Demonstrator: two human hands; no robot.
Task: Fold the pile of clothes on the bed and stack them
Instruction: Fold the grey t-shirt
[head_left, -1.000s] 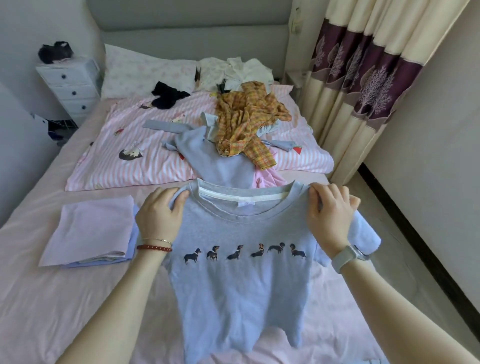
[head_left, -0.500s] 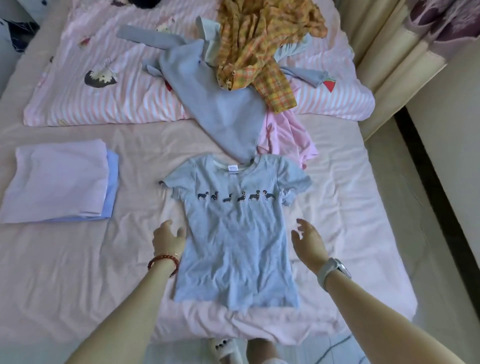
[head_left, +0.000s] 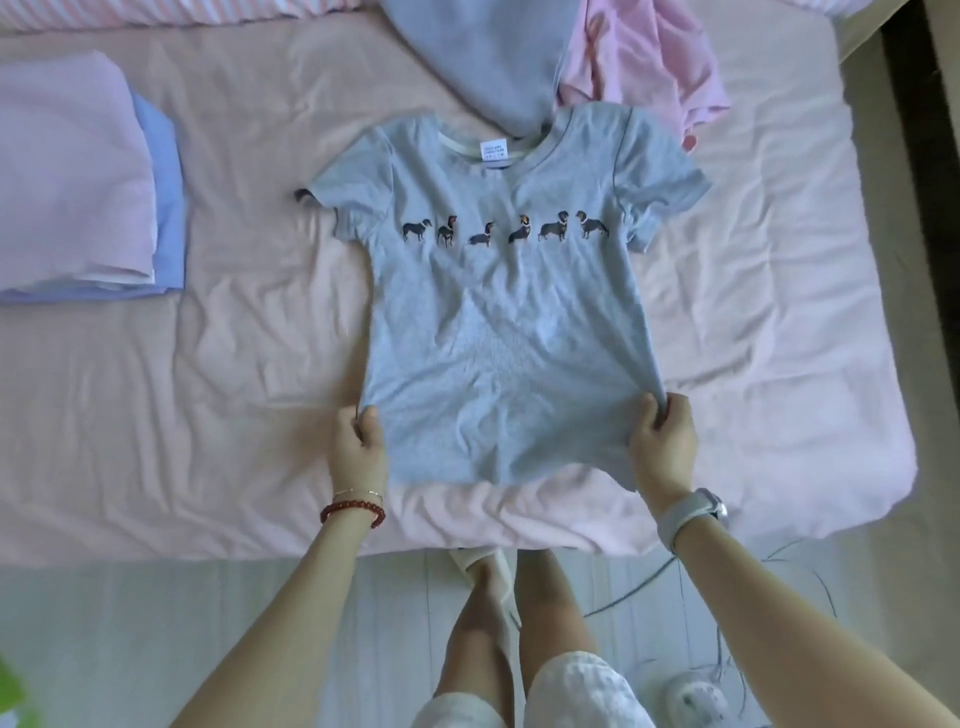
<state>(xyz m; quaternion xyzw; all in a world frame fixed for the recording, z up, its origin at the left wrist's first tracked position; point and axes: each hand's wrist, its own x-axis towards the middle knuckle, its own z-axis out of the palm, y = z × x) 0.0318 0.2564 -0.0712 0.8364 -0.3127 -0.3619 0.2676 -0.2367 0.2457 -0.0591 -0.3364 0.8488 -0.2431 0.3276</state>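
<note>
A grey T-shirt (head_left: 498, 322) with a row of small dogs across the chest lies spread face up on the pink bed sheet (head_left: 234, 364), collar away from me. My left hand (head_left: 359, 447) pinches its lower left edge, and my right hand (head_left: 662, 441) grips its lower right edge near the hem. A stack of folded clothes (head_left: 78, 176), lilac on top and blue beneath, sits at the left. Unfolded garments lie past the collar: a grey-blue one (head_left: 483, 52) and a pink one (head_left: 644, 57).
The bed's near edge runs just under my wrists, and its right edge drops to the floor (head_left: 924, 364). My legs (head_left: 519, 623) stand on the pale floor, with thin cables (head_left: 727, 582) and a slipper at the lower right.
The T-shirt went from held up by its shoulders to lying flat on the bed. Both hands let go, moved down and took hold of its lower edges. My view tilted down and closer.
</note>
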